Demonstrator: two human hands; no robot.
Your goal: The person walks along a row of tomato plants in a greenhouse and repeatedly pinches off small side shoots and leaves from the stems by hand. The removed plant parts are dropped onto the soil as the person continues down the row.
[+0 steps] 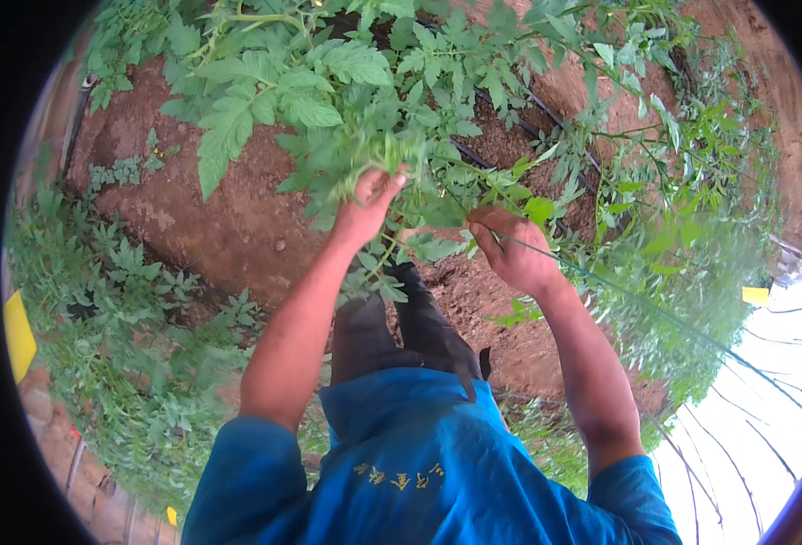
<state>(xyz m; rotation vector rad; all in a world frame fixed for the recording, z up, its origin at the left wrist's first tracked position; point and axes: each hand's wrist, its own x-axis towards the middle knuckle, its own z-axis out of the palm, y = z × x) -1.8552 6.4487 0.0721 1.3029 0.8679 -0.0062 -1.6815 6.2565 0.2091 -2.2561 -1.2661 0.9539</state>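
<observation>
My left hand [365, 208] is closed around the leafy top of a tomato shoot [395, 151], which is blurred and partly hides the fingers. To its right, my right hand [518, 253] pinches a taut green twine [653, 308] between thumb and fingers. From there the twine runs off toward the lower right edge of the view. A lower stem with leaves [389, 289] hangs between my forearms, in front of my dark trousers. Broad tomato leaves [305, 85] spread just beyond both hands. Whether the twine touches the held shoot cannot be told.
Reddish-brown soil [190, 225] lies between the rows. Black drip lines [551, 112] cross the ground at the upper right. Dense tomato plants [142, 368] grow on the left, more foliage [687, 272] on the right. Yellow cards [19, 337] hang at the sides, near bright greenhouse film [776, 354].
</observation>
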